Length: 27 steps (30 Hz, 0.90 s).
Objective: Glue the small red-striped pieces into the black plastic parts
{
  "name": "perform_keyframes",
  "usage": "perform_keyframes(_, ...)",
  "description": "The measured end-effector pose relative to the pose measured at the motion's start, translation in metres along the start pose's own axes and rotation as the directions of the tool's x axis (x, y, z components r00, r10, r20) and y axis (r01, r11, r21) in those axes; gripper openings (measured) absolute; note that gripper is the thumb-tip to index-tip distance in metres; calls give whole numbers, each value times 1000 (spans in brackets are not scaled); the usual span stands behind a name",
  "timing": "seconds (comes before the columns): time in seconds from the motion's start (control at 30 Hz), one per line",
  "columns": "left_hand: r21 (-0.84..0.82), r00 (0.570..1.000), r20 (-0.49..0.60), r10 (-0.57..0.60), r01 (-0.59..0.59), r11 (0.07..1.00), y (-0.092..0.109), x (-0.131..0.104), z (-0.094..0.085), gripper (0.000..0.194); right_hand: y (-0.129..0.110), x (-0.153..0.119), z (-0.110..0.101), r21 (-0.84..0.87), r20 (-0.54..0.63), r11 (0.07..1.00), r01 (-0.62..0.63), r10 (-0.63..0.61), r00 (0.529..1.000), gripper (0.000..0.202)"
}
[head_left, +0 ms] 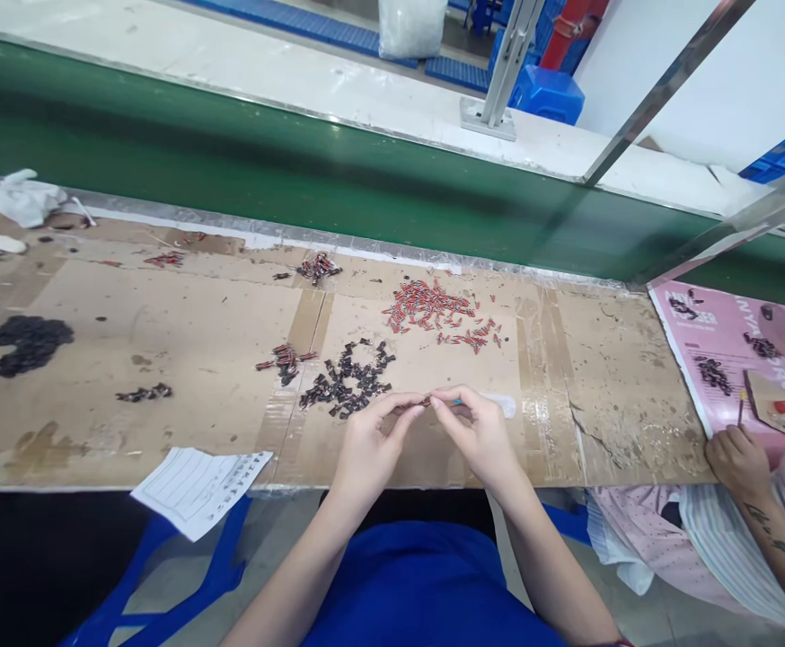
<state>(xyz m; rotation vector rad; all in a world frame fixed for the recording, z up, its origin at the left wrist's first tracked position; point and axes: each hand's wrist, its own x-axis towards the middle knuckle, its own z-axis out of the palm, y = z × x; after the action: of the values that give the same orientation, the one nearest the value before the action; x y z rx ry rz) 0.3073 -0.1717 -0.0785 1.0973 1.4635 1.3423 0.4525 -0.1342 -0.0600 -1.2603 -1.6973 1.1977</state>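
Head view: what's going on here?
Someone's bare left hand and right hand meet at the fingertips, pinching a small dark piece above a brown cardboard work surface. Small black pieces lie loosely just left of the hands, with a spread of small red pieces beyond them. At right, a co-worker's hand is at the edge of a pink printed sheet.

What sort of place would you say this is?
Probably a factory assembly line: red parts and black parts lie in piles, another person's hand is alongside, and a green strip, perhaps a conveyor, runs behind.
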Motion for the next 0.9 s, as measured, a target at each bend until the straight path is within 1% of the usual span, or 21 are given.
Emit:
perform_keyframes(0.1,-66,998,9,-63,63,996,0,1,1,15,2,-2,3,-2,-46,999,52,-52,998,12)
perform_keyframes(0.2,-121,996,25,-85,87,989,0,2,3,18,2,-4,5,-4,-80,995,103,-103,992,12)
perform_keyframes(0.27,-148,995,34,-95,99,984,1,2,4,20,1,-5,4,13,-90,995,102,-101,991,11)
perform_keyframes(0.33,-165,994,38,-107,112,980,2,2,5,20,1,-5,3,75,-97,995,59,-51,994,10)
perform_keyframes(0.4,-186,992,48,-119,126,974,3,2,5,20,2,-4,2,187,-80,982,-19,35,996,9)
perform_keyframes(0.5,-232,986,93,-139,157,960,6,1,3,20,4,-3,0,346,3,926,-148,156,988,17)
perform_keyframes(0.57,-246,979,138,-148,178,953,8,0,1,20,6,-3,0,393,51,899,-194,189,981,23)
perform_keyframes(0.63,-225,974,172,-148,185,957,7,1,-4,21,6,-3,0,374,69,907,-194,181,981,27)
perform_keyframes(0.67,-197,975,173,-141,175,965,6,2,-8,23,7,-3,-1,326,60,931,-164,153,986,28)
perform_keyframes(0.7,-150,980,154,-129,152,977,3,3,-14,23,8,-3,-3,242,38,964,-110,104,994,28)
perform_keyframes(0.73,-79,988,111,-109,118,990,-2,4,-22,24,9,-3,-7,122,7,992,-34,33,999,27)
perform_keyframes(0.77,16,996,47,-76,76,997,-7,6,-32,23,12,-2,-12,-26,-18,998,52,-52,998,27)
perform_keyframes(0.8,141,999,-40,-26,31,989,-12,8,-43,23,16,-1,-18,-184,-28,974,130,-138,990,26)
perform_keyframes(0.83,286,990,-137,40,0,958,-19,10,-56,23,21,-1,-25,-331,-23,924,189,-209,978,26)
perform_keyframes(0.87,418,968,-213,130,-30,908,-25,12,-69,22,27,0,-33,-448,-2,867,219,-245,969,28)
perform_keyframes(0.9,529,943,-261,207,-40,847,-31,14,-82,21,33,0,-41,-534,17,815,223,-254,967,30)
